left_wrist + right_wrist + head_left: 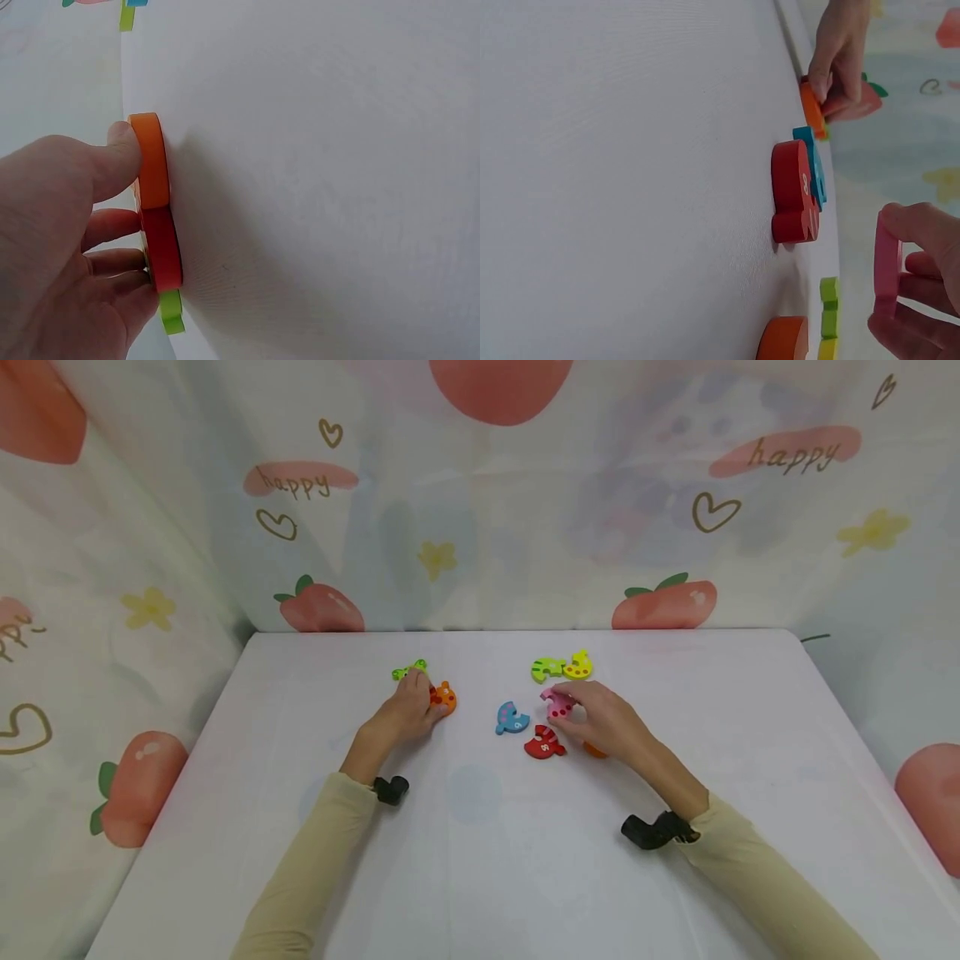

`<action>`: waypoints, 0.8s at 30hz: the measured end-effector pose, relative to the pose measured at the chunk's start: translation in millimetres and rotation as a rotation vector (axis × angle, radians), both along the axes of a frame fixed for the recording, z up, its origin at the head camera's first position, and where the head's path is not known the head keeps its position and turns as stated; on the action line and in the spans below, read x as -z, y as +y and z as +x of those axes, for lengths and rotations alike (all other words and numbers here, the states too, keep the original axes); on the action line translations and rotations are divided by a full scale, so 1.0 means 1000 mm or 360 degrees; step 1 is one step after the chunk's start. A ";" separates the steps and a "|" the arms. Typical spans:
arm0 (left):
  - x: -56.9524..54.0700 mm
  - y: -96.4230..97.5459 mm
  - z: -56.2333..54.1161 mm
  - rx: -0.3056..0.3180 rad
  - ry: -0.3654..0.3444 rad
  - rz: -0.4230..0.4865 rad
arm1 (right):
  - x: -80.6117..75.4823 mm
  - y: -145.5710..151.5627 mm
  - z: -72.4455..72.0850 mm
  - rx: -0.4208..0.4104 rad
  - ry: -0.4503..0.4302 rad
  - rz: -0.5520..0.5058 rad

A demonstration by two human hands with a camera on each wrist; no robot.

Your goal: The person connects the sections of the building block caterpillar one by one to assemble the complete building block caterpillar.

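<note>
Right hand point(606, 720) pinches a pink piece point(558, 703) aloft; left hand point(407, 710), at nine o'clock, grips an orange piece point(446, 697); likely a carrying step, needing steady lowering next.

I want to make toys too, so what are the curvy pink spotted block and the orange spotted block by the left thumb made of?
The pink block looks like painted wood, with a smooth, low-shine finish: its thick side is evenly coloured. The orange block seems the same, with a flat, even side. No grain shows; maybe plastic.
</note>
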State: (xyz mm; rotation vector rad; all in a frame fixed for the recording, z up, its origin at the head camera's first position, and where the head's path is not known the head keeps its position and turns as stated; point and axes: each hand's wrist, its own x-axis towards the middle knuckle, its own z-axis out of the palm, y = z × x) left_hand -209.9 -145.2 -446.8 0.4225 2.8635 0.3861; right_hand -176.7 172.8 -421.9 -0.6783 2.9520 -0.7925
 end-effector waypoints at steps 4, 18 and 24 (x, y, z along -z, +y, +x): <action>0.000 -0.001 0.000 0.0007 -0.0009 0.0011 | 0.000 -0.006 -0.004 -0.0023 -0.0017 -0.0095; 0.001 -0.003 -0.001 -0.0036 -0.0034 -0.0032 | -0.003 -0.081 -0.048 -0.0356 -0.0142 -0.0125; 0.004 -0.005 -0.001 0.0003 0.0025 0.0004 | 0.005 -0.114 -0.071 -0.0517 -0.0127 -0.0043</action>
